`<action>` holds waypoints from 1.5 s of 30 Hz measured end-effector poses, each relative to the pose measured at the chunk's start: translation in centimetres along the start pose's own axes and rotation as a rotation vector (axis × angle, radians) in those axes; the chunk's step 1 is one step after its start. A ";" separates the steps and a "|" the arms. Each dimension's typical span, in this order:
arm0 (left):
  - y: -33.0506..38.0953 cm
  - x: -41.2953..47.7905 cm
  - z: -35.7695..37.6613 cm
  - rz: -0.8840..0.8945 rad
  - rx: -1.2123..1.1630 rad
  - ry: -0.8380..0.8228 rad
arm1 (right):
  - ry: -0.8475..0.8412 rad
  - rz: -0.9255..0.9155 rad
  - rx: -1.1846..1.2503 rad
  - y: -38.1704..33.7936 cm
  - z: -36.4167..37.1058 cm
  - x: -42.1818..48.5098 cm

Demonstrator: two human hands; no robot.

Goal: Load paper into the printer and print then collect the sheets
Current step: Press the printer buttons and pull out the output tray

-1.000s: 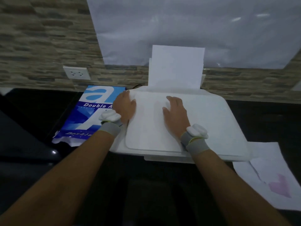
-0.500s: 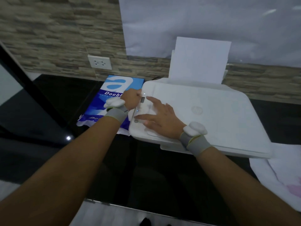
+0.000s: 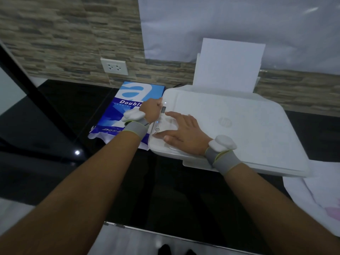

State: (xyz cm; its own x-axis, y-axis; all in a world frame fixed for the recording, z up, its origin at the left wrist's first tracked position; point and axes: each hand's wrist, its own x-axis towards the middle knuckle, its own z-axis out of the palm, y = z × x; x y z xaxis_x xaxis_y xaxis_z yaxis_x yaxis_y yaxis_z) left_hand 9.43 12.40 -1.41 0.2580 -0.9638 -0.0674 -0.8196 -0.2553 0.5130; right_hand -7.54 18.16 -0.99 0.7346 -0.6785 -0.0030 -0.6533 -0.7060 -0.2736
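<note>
A white printer (image 3: 239, 126) sits on a black table, lid closed, with white paper (image 3: 230, 65) standing upright in its rear feed. My right hand (image 3: 182, 133) lies flat on the printer's left side, fingers spread beside the button strip (image 3: 158, 124), where small lights glow. My left hand (image 3: 150, 111) is curled against the printer's left edge, near the small display. Both wrists wear grey bands with white pads.
A blue ream of paper (image 3: 125, 111) lies just left of the printer. Loose printed sheets (image 3: 316, 197) rest at the right table edge. A wall socket (image 3: 114, 66) is behind on the stone wall. The black table (image 3: 165, 196) ends near me.
My right hand slid from the lid's middle to the left side by the control buttons. The view swung left, and my left hand stayed at the printer's left edge.
</note>
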 end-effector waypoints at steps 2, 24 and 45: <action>-0.1 -0.2 -0.1 0.013 -0.002 0.002 | -0.007 0.004 -0.004 0.0 0.0 0.0; 1.7 0.1 -0.3 -0.193 0.063 -0.087 | 0.065 0.045 0.089 0.3 0.3 0.3; 1.9 -0.1 -0.3 -0.267 -0.072 -0.070 | 0.061 0.053 0.107 0.2 0.0 0.2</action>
State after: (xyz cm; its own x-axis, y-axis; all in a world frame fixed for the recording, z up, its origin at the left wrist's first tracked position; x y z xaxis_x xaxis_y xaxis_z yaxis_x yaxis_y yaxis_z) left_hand 8.03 12.08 -0.15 0.4221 -0.8666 -0.2662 -0.6880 -0.4974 0.5285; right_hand -7.54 17.91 -1.08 0.6851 -0.7275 0.0377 -0.6650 -0.6456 -0.3754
